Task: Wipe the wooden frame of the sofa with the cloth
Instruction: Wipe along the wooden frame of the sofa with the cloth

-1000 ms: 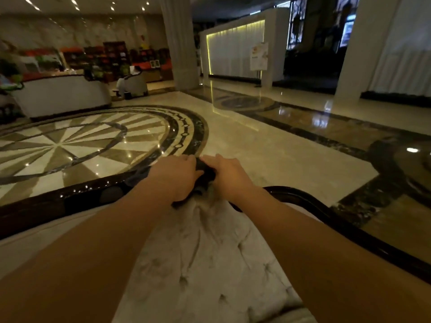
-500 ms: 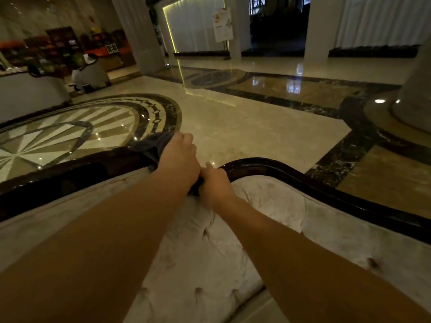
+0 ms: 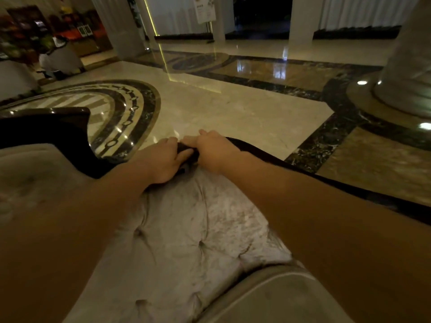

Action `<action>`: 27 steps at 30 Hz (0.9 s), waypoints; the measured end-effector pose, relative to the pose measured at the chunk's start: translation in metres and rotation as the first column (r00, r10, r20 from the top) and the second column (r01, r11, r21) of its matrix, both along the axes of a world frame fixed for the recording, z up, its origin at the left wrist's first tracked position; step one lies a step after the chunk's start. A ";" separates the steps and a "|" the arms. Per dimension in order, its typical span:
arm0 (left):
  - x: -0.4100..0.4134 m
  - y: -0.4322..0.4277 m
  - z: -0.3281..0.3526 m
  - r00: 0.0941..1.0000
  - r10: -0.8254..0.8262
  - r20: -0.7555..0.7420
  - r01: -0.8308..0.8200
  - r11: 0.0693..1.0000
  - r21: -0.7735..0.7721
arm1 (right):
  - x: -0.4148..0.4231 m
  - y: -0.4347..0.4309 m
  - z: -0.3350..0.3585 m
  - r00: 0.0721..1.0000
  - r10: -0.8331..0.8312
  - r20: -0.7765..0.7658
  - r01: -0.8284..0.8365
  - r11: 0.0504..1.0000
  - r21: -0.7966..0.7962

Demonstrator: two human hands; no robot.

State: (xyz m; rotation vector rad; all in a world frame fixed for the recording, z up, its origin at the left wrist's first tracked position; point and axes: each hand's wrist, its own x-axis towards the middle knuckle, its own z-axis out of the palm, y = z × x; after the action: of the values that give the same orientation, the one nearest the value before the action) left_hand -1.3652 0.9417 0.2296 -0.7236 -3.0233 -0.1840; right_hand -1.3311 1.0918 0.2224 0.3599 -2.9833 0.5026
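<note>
Dim overall, warm yellowish cast. Brightest source a lit strip (image 3: 152,17) at upper left, mirrored as a streak on the polished floor (image 3: 233,108). Small ceiling-light glints near the column base (image 3: 396,94). Forearms in soft shadow, hands (image 3: 163,157) slightly smeared. Far shelves (image 3: 25,31) blurred, noisy. Strong wide-angle bending toward the edges; dark doorway (image 3: 261,12) without detail.

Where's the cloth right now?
In the head view, the dark cloth is bunched between the left hand and right hand, pressed on the sofa's dark wooden frame above the tufted cushion.
</note>
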 end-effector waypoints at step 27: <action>0.209 0.338 -0.118 0.850 -0.525 -0.039 0.526 0.849 0.038 | 0.331 0.319 -0.054 0.821 -0.537 0.194 0.420 0.798 0.433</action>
State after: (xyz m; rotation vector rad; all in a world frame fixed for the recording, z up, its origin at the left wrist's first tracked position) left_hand -1.1557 1.2798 0.1121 -1.5221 -2.7012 -0.2502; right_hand -1.0005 1.4109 0.1688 -0.5217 -3.2751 -0.0809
